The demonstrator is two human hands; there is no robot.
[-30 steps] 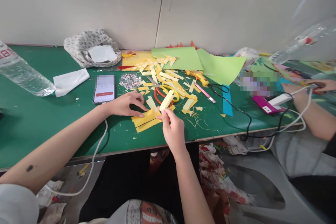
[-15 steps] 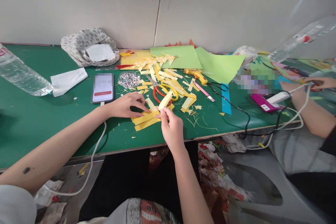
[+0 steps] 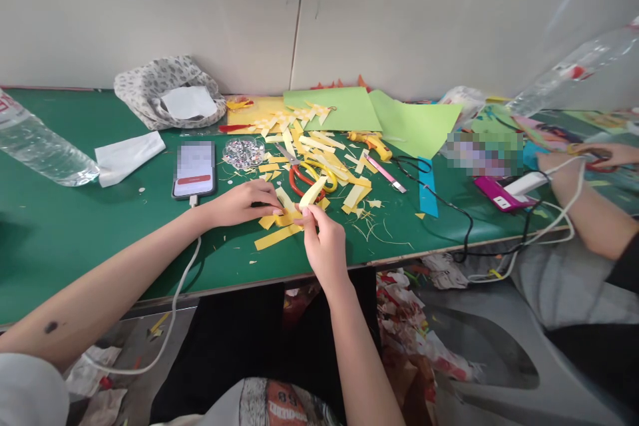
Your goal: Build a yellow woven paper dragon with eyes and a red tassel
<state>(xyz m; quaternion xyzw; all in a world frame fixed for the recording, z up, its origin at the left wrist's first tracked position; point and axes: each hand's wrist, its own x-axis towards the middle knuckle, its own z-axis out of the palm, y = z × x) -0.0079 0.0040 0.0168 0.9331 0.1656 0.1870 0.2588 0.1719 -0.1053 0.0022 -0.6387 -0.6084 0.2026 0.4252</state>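
My right hand (image 3: 323, 239) pinches a folded pale yellow paper strip (image 3: 313, 192) between thumb and fingers, its free end pointing up and away. Just left of it, my left hand (image 3: 247, 202) has its fingers closed on a darker yellow paper strip (image 3: 285, 219), lifted slightly off the table. Flat below both hands lies another yellow strip (image 3: 277, 237). Red-handled scissors (image 3: 298, 183) and yellow-handled scissors (image 3: 327, 176) rest just beyond, among many cut paper strips (image 3: 322, 141). Part of the left fingertips is hidden.
On the green table (image 3: 124, 226) are a charging phone (image 3: 194, 170), a dish of small beads (image 3: 243, 153), a yellow glue gun (image 3: 374, 144), a pink cutter (image 3: 387, 174) and green sheets (image 3: 339, 106). A water bottle (image 3: 44, 143) lies left; another person's arm (image 3: 584, 206) reaches in right.
The fingers of my left hand have closed on a yellow strip and raised it from the strip beside it. My right hand keeps its pale strip, almost in the same place.
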